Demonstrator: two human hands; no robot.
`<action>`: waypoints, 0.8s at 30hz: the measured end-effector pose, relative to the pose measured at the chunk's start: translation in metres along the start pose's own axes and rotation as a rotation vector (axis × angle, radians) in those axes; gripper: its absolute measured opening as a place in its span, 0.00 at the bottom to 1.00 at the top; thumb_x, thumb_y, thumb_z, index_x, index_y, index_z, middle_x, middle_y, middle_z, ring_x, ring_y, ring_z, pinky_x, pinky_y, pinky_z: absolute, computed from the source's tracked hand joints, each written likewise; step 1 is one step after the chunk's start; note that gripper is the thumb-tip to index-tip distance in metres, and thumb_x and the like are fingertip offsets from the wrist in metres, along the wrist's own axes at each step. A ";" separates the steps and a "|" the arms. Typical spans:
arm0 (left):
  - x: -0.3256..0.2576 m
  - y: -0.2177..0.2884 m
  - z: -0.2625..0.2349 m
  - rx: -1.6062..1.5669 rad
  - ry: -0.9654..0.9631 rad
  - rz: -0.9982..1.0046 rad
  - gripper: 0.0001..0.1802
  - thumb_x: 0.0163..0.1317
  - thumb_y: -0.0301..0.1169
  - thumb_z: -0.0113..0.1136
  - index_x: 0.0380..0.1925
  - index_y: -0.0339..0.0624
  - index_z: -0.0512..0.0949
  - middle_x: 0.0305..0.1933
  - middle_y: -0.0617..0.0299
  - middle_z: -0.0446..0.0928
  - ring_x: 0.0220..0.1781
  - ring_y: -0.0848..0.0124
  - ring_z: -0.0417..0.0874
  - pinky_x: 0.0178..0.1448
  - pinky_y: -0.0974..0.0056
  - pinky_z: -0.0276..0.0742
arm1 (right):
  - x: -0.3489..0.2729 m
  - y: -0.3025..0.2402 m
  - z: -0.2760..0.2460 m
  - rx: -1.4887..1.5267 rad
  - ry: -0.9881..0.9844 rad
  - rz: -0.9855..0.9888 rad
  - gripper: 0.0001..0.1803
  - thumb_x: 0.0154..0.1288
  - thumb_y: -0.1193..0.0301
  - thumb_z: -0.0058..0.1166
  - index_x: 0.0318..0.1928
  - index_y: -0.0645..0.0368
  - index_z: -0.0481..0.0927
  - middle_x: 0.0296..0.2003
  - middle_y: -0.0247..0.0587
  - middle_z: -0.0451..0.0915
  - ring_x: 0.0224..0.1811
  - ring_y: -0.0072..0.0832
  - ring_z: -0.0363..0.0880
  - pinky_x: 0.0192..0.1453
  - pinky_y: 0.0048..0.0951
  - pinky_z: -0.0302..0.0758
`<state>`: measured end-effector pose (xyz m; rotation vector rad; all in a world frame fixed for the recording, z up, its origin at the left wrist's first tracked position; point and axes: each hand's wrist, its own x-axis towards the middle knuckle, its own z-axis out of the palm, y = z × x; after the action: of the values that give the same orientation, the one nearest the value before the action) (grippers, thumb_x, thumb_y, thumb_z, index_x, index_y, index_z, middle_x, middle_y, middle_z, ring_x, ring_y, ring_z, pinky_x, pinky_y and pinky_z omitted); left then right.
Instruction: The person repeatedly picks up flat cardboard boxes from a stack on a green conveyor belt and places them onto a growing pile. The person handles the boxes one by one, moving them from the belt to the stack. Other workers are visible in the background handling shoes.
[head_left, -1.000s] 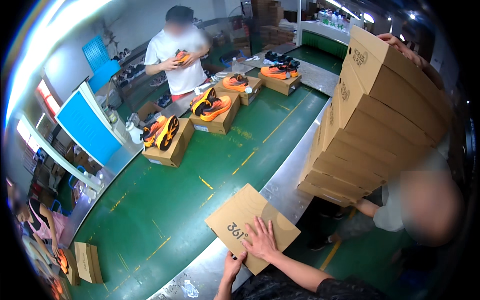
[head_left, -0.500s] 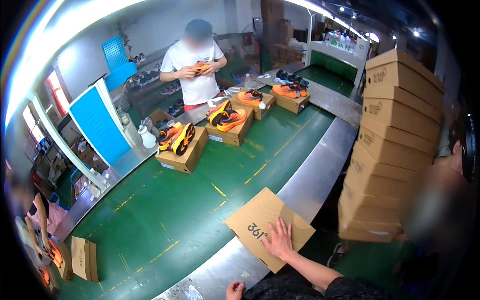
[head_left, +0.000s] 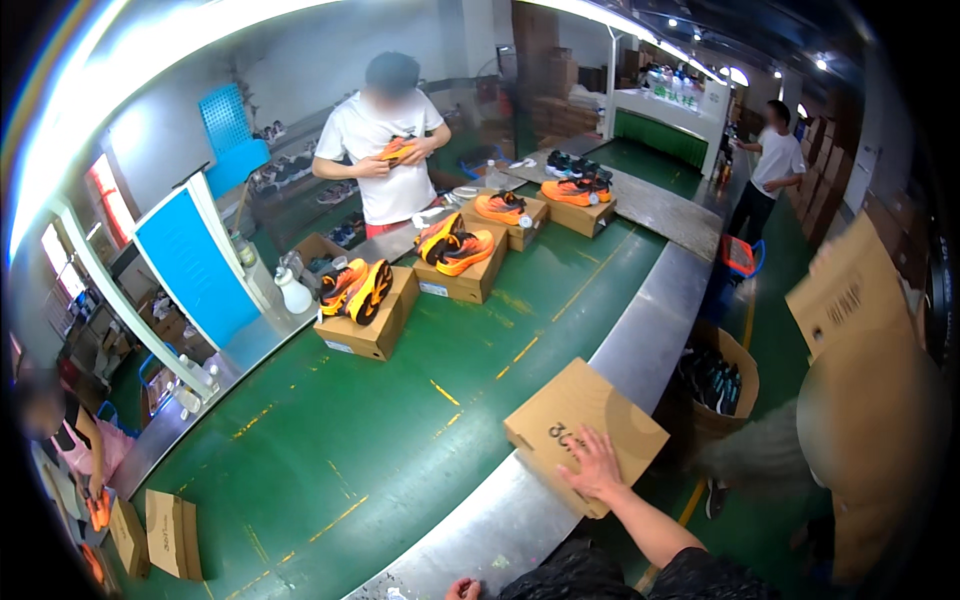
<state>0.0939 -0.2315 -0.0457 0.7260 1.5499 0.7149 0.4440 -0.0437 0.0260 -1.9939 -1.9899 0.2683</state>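
My right hand (head_left: pixel 597 465) lies with spread fingers on the lid of a closed brown cardboard shoebox (head_left: pixel 620 420). This box rests partly on the green belt and partly on the metal edge strip nearest me. At the lower edge, my left hand (head_left: pixel 463 589) shows only in part, its fingers curled and nothing visible in them. Across the belt, orange and black running shoes (head_left: pixel 355 290) sit on top of a shoebox (head_left: pixel 372 330). More pairs stand on boxes farther along, including orange running shoes (head_left: pixel 466 250) on a second shoebox (head_left: pixel 468 278).
A person in a white shirt (head_left: pixel 375 150) handles an orange shoe opposite. Another person (head_left: pixel 75 440) works at far left near upright shoeboxes (head_left: pixel 172 535). Close on my right, someone carries brown boxes (head_left: pixel 850 290). A carton of dark shoes (head_left: pixel 735 385) stands on the floor beyond the metal strip (head_left: pixel 470 535).
The shoebox under my right hand has slid right and slightly away. The tall box stack at right has moved off toward the right edge, uncovering the shoe carton and a distant person.
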 end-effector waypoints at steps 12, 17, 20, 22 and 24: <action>-0.072 -0.013 0.018 0.157 0.339 -0.029 0.17 0.65 0.38 0.62 0.45 0.35 0.82 0.41 0.54 0.83 0.42 0.67 0.82 0.45 0.59 0.78 | 0.021 0.043 -0.011 0.146 0.236 -0.106 0.30 0.59 0.60 0.61 0.59 0.65 0.73 0.63 0.63 0.68 0.67 0.55 0.64 0.73 0.53 0.58; -0.086 0.005 0.018 0.233 0.423 -0.142 0.17 0.64 0.37 0.62 0.45 0.35 0.82 0.41 0.54 0.83 0.43 0.66 0.82 0.45 0.58 0.79 | -0.037 -0.017 -0.015 0.491 0.012 -0.487 0.14 0.60 0.70 0.57 0.43 0.69 0.80 0.40 0.55 0.82 0.40 0.50 0.82 0.46 0.44 0.80; -0.101 0.009 0.018 0.274 0.443 -0.205 0.16 0.63 0.37 0.61 0.44 0.36 0.82 0.42 0.53 0.84 0.44 0.65 0.83 0.45 0.57 0.79 | -0.059 -0.038 -0.025 0.565 -0.578 -0.387 0.24 0.65 0.62 0.58 0.56 0.64 0.78 0.52 0.59 0.80 0.50 0.47 0.83 0.56 0.40 0.76; -0.112 0.009 0.017 0.298 0.436 -0.247 0.16 0.62 0.37 0.61 0.44 0.36 0.82 0.42 0.53 0.84 0.44 0.64 0.83 0.45 0.57 0.79 | -0.058 -0.041 -0.032 0.517 -0.744 -0.405 0.22 0.66 0.62 0.57 0.54 0.63 0.79 0.48 0.58 0.81 0.46 0.46 0.83 0.52 0.38 0.77; -0.122 0.007 0.015 0.317 0.419 -0.283 0.16 0.62 0.37 0.61 0.44 0.36 0.82 0.42 0.53 0.84 0.44 0.64 0.83 0.45 0.57 0.79 | -0.051 -0.039 -0.039 0.454 -0.882 -0.398 0.20 0.67 0.62 0.56 0.53 0.62 0.80 0.44 0.57 0.83 0.43 0.45 0.84 0.48 0.37 0.79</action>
<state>0.1198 -0.3227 0.0327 0.5893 2.1333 0.4274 0.4201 -0.0986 0.0714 -1.2308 -2.4184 1.5427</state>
